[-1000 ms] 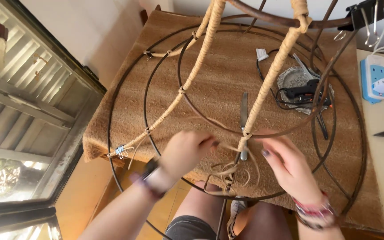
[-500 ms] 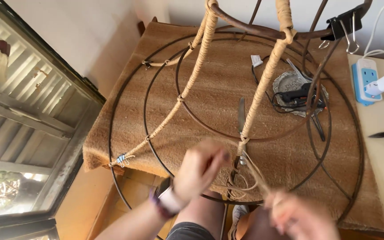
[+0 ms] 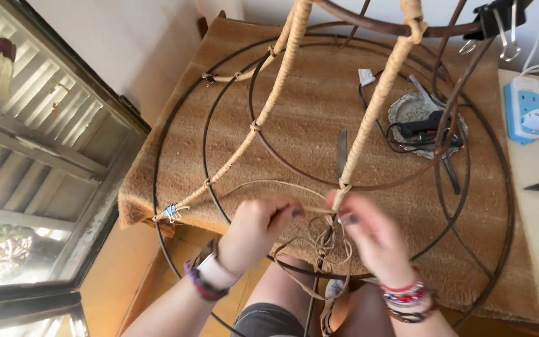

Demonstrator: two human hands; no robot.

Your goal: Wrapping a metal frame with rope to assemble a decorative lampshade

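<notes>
Lower centre: your left hand (image 3: 258,226) and right hand (image 3: 369,234) each pinch the tan cord (image 3: 317,211) at the wire frame's (image 3: 202,150) wrapped rib (image 3: 369,118).

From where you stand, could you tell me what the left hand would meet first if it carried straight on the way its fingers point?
Probably the right hand: the left hand points toward it along the taut cord, with the wrapped rib just beyond. Depth is unclear.

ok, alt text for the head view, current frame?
Two hands, left hand and right hand, pull a tan cord tight at a joint of a dark wire frame partly wrapped in cord. Beneath lies a brown mat with a metal dish of tools.
</notes>
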